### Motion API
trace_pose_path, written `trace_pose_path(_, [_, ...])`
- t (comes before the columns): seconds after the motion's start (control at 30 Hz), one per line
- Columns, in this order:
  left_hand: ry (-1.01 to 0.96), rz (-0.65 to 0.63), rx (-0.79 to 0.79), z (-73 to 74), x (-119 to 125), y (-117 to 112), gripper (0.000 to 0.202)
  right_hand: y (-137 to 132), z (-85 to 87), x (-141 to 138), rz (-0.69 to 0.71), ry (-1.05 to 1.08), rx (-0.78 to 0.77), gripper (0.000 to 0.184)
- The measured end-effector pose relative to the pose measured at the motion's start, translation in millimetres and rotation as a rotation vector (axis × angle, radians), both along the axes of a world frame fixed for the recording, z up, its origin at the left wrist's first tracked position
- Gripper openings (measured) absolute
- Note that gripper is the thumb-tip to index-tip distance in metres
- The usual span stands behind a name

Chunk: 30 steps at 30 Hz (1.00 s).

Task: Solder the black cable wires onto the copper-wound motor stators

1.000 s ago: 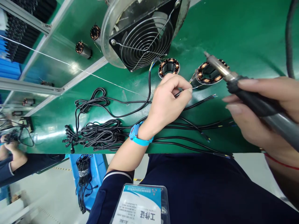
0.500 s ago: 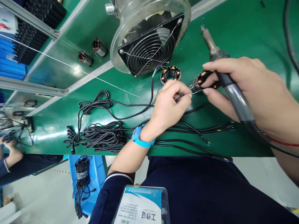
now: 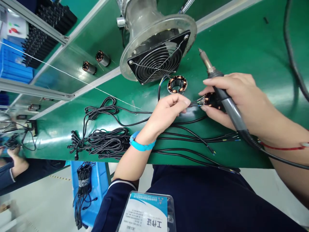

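Observation:
My left hand (image 3: pixel 169 111) is closed in a pinch on a black cable, whose thin wires (image 3: pixel 196 103) stretch right to a copper-wound motor stator (image 3: pixel 207 99). Wrapped in my right hand (image 3: pixel 243 100) is a soldering iron (image 3: pixel 229 108), its metal tip pointing up and left, clear of the wires. Thumb and fingertips of that same hand sit on either side of the stator, which lies on its side and is partly hidden. A second stator (image 3: pixel 177 90) stands with its ring facing up, joined to another cable, just beyond my left hand.
A fume duct with a fan grille (image 3: pixel 158 64) overhangs the green bench (image 3: pixel 241 42). Coiled black cables (image 3: pixel 108 140) lie at left, their stripped ends spread to the right. Two stators (image 3: pixel 102 58) rest behind the rail. A blue bin (image 3: pixel 98 187) holds bundled cables. Another person's hand (image 3: pixel 16 154) is at far left.
My left hand has drawn back left and slightly down. My right hand has shifted left with the soldering iron, whose tip is now lower. The view has shifted slightly.

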<state>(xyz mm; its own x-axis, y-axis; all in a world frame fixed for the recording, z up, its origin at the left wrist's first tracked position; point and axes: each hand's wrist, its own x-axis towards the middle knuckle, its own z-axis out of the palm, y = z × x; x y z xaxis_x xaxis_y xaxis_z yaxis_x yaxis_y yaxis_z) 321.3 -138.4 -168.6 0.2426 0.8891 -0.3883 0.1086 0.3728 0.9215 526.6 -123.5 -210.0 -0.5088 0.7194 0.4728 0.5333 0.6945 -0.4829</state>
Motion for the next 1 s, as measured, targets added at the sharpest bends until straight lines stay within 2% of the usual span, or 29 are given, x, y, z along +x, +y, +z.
trace_pose_path(0.1, [-0.109, 0.076, -0.054, 0.2, 1.0, 0.5, 0.016, -6.7, 2.7, 2.1, 0.014, 0.008, -0.027, 0.049])
trace_pose_path(0.2, [-0.138, 0.113, -0.078, -2.9, 4.5, -0.7, 0.014, -11.4, 5.4, 3.8, 0.016, 0.047, -0.042, 0.052])
trace_pose_path(0.37, [-0.116, 0.173, -0.096, -9.5, 12.3, -2.4, 0.032, -13.0, 6.0, 3.7, -0.008, 0.056, -0.051, 0.051])
trace_pose_path(0.47, [-0.106, 0.144, -0.105, -7.7, 10.5, -1.1, 0.028, -13.1, 5.7, 3.5, -0.026, 0.040, -0.043, 0.049])
trace_pose_path(0.6, [-0.049, 0.039, -0.132, -1.4, 4.6, 1.3, 0.020, -14.4, 6.5, 0.8, -0.038, 0.034, -0.007, 0.047])
trace_pose_path(0.83, [-0.076, 0.038, -0.129, -1.4, 6.1, 0.5, 0.013, -14.4, 8.0, -8.2, -0.042, 0.040, 0.083, 0.043])
trace_pose_path(1.0, [-0.113, -0.041, -0.159, -2.0, 1.7, 1.2, 0.012, -15.0, 8.1, -13.8, -0.071, 0.077, 0.085, 0.035])
